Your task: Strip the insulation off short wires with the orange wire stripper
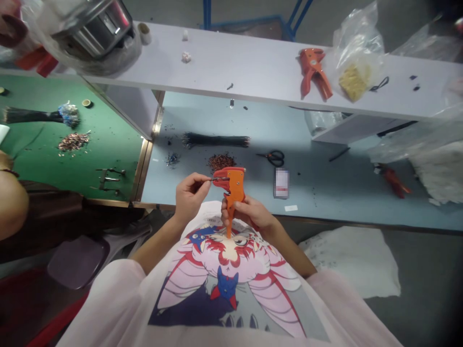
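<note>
My right hand (249,212) is wrapped round the handles of an orange wire stripper (233,185), held upright above my lap. My left hand (190,193) pinches a short dark wire (217,179) and holds its end in the stripper's jaws. Just beyond the hands, on the pale blue bench (325,193), lie a bundle of black wires (216,140) and a small heap of reddish-brown stripped bits (221,161).
Black scissors (274,156) lie right of the heap. A second orange stripper (314,71) and plastic bags (356,58) rest on the white shelf (253,67). Another red tool (394,179) lies far right. A neighbouring person's arm (12,202) is at the green bench (90,144).
</note>
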`<act>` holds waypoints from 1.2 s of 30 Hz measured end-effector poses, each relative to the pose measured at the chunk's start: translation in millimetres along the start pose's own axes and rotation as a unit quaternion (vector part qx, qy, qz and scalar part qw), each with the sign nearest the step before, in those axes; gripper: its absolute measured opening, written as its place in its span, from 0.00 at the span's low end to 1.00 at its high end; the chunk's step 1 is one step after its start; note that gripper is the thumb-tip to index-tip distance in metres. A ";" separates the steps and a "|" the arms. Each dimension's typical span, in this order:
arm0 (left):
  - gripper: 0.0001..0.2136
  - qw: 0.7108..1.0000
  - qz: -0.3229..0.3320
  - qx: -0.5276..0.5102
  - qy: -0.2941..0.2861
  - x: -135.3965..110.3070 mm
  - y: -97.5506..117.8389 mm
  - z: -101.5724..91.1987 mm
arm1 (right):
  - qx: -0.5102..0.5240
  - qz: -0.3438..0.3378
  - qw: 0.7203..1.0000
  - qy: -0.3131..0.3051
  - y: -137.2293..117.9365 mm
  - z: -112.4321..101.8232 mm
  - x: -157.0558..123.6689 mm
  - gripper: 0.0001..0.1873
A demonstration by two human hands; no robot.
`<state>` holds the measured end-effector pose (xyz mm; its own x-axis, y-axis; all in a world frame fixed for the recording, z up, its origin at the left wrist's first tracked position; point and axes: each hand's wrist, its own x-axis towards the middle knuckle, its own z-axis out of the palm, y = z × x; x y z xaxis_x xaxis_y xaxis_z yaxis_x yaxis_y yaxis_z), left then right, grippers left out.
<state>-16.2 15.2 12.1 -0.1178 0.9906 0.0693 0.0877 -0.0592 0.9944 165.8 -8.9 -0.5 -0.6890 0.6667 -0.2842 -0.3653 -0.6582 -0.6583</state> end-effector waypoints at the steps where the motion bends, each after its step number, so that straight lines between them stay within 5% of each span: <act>1: 0.03 1.000 0.002 0.002 -0.001 -0.1 0.0 -0.1 | -0.005 -0.001 1.000 0.002 0.1 -0.4 -0.3 0.19; 36: 0.02 0.985 0.101 0.138 -0.035 3.4 6.1 -4.4 | -0.078 0.013 0.997 0.016 -7.2 -2.5 -4.1 0.15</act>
<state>-20.5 17.6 18.7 -0.0030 0.9686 0.2486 0.3699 -0.2299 0.9002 172.8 -6.0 3.7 -0.6764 0.6620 -0.3228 -0.2442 -0.6151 -0.7497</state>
